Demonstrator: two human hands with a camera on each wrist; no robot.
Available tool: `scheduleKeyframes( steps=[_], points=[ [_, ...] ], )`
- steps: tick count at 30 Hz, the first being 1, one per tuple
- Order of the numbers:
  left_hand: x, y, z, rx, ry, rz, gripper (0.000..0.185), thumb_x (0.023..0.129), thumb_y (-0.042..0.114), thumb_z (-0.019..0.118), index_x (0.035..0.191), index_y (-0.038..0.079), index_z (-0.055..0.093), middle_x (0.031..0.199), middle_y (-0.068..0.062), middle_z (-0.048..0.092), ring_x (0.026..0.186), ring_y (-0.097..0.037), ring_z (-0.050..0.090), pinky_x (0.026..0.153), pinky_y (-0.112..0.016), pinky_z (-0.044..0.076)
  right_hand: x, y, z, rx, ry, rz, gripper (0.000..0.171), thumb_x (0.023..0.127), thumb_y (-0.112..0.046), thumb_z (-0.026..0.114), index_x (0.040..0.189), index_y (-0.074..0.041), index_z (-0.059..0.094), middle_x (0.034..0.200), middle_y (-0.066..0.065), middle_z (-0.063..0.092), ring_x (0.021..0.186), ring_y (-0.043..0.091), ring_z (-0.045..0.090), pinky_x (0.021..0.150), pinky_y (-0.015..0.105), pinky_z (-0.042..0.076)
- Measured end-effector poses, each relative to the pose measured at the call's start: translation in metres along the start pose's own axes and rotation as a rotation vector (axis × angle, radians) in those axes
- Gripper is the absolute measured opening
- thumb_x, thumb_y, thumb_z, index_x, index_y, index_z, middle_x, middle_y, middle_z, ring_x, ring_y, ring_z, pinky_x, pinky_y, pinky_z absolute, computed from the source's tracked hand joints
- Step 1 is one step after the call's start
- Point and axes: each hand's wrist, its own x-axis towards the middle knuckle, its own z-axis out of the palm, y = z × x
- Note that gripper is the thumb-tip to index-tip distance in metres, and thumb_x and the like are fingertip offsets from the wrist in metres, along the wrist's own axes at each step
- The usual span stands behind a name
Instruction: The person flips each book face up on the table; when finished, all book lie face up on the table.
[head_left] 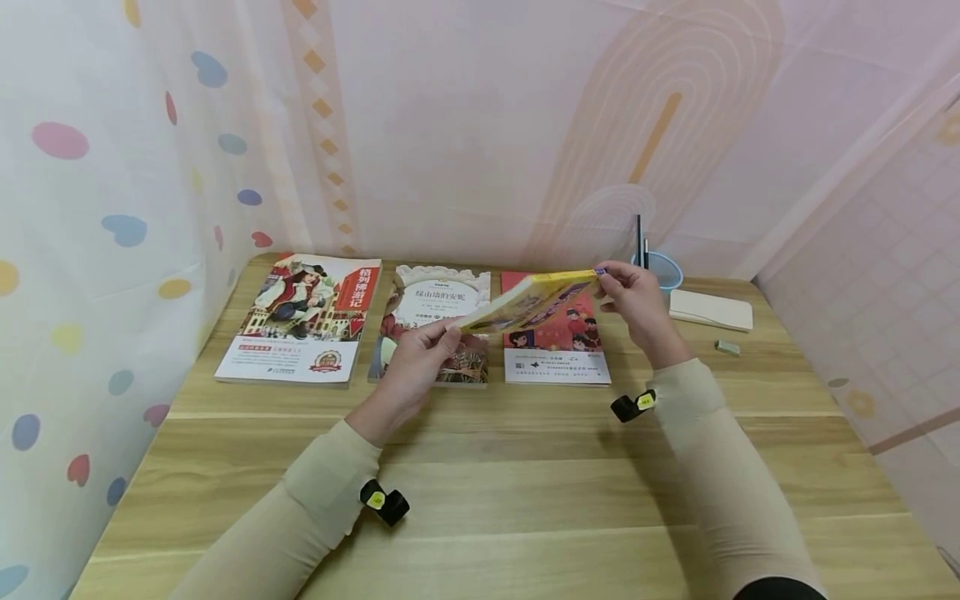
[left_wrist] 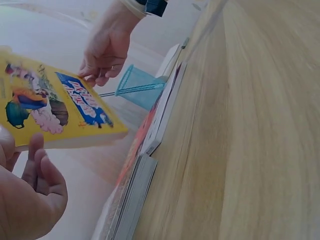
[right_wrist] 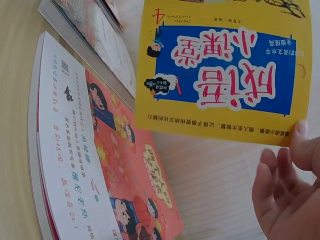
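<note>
A yellow paperback book [head_left: 536, 300] with a blue title panel [right_wrist: 227, 67] is held in the air, tilted, above the row of books on the table. My left hand [head_left: 417, 362] pinches its near left corner between thumb and fingers. At the opposite end, my right hand [head_left: 637, 304] grips the far right corner, its thumb on the cover in the right wrist view. Beneath the yellow book lies a red book [head_left: 558, 354], partly covered from sight. The book with a white, lacy-edged cover [head_left: 442, 287] lies behind my left hand.
At the left lies a larger book [head_left: 296, 321] with a costumed figure on its cover. A blue mesh cup [head_left: 666, 271] with pens stands at the back right, near a cream notebook [head_left: 711, 310] and a small green eraser [head_left: 727, 347]. A patterned curtain [head_left: 465, 125] hangs behind the wooden table [head_left: 495, 500].
</note>
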Motion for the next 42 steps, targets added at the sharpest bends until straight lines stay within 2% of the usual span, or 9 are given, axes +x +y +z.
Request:
scheduleKeyframes(
  steps=[5,9,11,14,16,21,26,30,42],
  points=[
    [0.001,-0.002,-0.001,0.053,0.046,-0.001,0.042,0.106,0.024,0.054,0.139,0.000,0.059,0.098,-0.011,0.060,0.084,-0.015,0.051,0.074,-0.026,0.048,0.002,0.000,0.003,-0.031,0.050,0.030,0.017,0.106,-0.014,0.055,0.115,-0.006,0.066,0.107,0.003,0.059,0.105,0.022,0.057,0.084,0.027,0.055],
    [0.001,-0.003,0.000,0.082,0.043,-0.004,0.043,0.106,0.025,0.055,0.139,-0.001,0.059,0.112,-0.022,0.060,0.093,-0.021,0.054,0.082,-0.031,0.051,0.002,0.000,0.006,0.003,0.060,0.030,0.018,0.107,-0.015,0.052,0.117,-0.005,0.063,0.112,0.004,0.059,0.107,0.020,0.061,0.097,0.035,0.055],
    [0.001,-0.003,0.001,0.097,0.037,-0.014,0.042,0.107,0.025,0.054,0.139,-0.001,0.059,0.126,-0.023,0.060,0.105,-0.023,0.056,0.092,-0.036,0.051,0.001,-0.001,0.008,0.017,0.063,0.028,0.018,0.107,-0.015,0.050,0.118,-0.004,0.061,0.114,0.005,0.059,0.106,0.019,0.062,0.099,0.038,0.054],
    [0.000,-0.002,0.001,0.107,0.011,-0.035,0.042,0.108,0.027,0.051,0.138,-0.002,0.059,0.139,-0.019,0.058,0.123,-0.026,0.052,0.107,-0.043,0.044,0.000,-0.003,0.012,0.009,0.074,0.039,0.022,0.109,-0.017,0.046,0.122,-0.003,0.056,0.114,0.007,0.057,0.104,0.019,0.062,0.097,0.038,0.055],
    [0.000,-0.002,0.001,0.122,-0.008,-0.050,0.041,0.109,0.028,0.050,0.137,0.000,0.061,0.140,-0.016,0.059,0.127,-0.025,0.051,0.110,-0.044,0.042,0.000,-0.005,0.015,-0.008,0.083,0.053,0.025,0.110,-0.020,0.044,0.125,-0.003,0.053,0.113,0.008,0.056,0.102,0.020,0.061,0.091,0.034,0.057],
    [0.000,0.000,0.003,0.131,-0.084,-0.072,0.039,0.106,0.025,0.058,0.138,0.004,0.061,0.124,-0.012,0.069,0.112,-0.022,0.060,0.100,-0.041,0.048,0.001,-0.006,0.019,-0.037,0.110,0.067,0.029,0.110,-0.025,0.041,0.129,-0.004,0.051,0.110,0.008,0.056,0.094,0.018,0.056,0.076,0.025,0.055],
    [0.002,0.000,0.003,0.138,-0.166,-0.099,0.053,0.103,0.019,0.063,0.151,0.009,0.044,0.115,-0.014,0.073,0.102,-0.024,0.071,0.107,-0.046,0.046,0.002,-0.005,0.019,-0.052,0.139,0.071,0.027,0.110,-0.023,0.043,0.128,-0.005,0.054,0.101,0.004,0.052,0.084,0.015,0.050,0.066,0.021,0.047],
    [0.002,-0.001,0.003,0.147,-0.210,-0.108,0.051,0.103,0.020,0.061,0.151,0.010,0.045,0.114,-0.014,0.074,0.102,-0.027,0.071,0.114,-0.052,0.037,0.002,-0.003,0.018,-0.065,0.135,0.062,0.027,0.110,-0.022,0.045,0.128,-0.005,0.055,0.099,0.004,0.051,0.084,0.015,0.050,0.064,0.020,0.045],
    [0.000,-0.007,0.004,0.248,-0.263,-0.132,0.037,0.105,0.025,0.058,0.138,0.008,0.053,0.106,-0.010,0.072,0.100,-0.024,0.061,0.092,-0.043,0.044,0.001,-0.001,0.015,-0.114,0.091,0.035,0.029,0.109,-0.019,0.045,0.130,-0.002,0.057,0.108,0.010,0.059,0.092,0.019,0.056,0.073,0.020,0.050]
  ],
)
